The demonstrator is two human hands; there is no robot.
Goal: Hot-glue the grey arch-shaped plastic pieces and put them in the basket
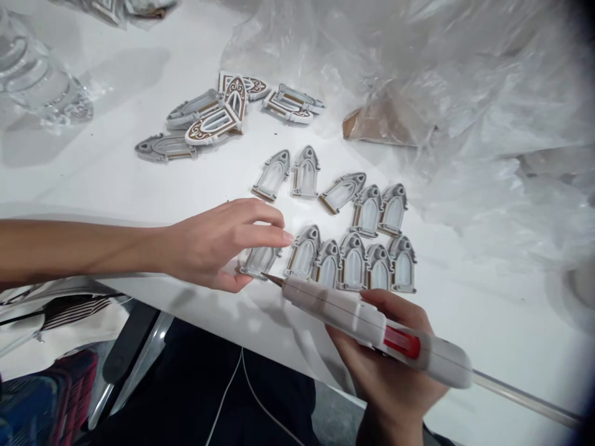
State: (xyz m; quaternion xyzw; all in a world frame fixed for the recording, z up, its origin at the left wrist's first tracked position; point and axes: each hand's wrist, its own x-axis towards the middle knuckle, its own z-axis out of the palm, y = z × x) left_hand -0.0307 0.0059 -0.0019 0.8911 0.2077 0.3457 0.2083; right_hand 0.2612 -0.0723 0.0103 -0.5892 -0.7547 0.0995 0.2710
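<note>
My left hand (223, 244) curves around a small grey arched window frame (261, 260) lying on the white table, thumb at its lower edge and fingers along its top; the hand partly covers it. In my right hand (390, 365) is a white hot glue gun (334, 306) with a red window in its side. Its pointed nozzle is at the lower edge of that frame; whether they touch I cannot tell. A translucent glue stick (520, 396) sticks out of the gun's rear. Several similar frames (352, 261) lie face down in two rough rows beside and beyond my left hand.
Behind the rows lies a loose pile of arched frames (214, 124), some showing brown scrollwork. Crumpled clear plastic bags (465, 111) cover the back right, near a brown cardboard piece (385, 118). A clear plastic bottle (39, 77) is at the far left. The table's front edge runs below my hands.
</note>
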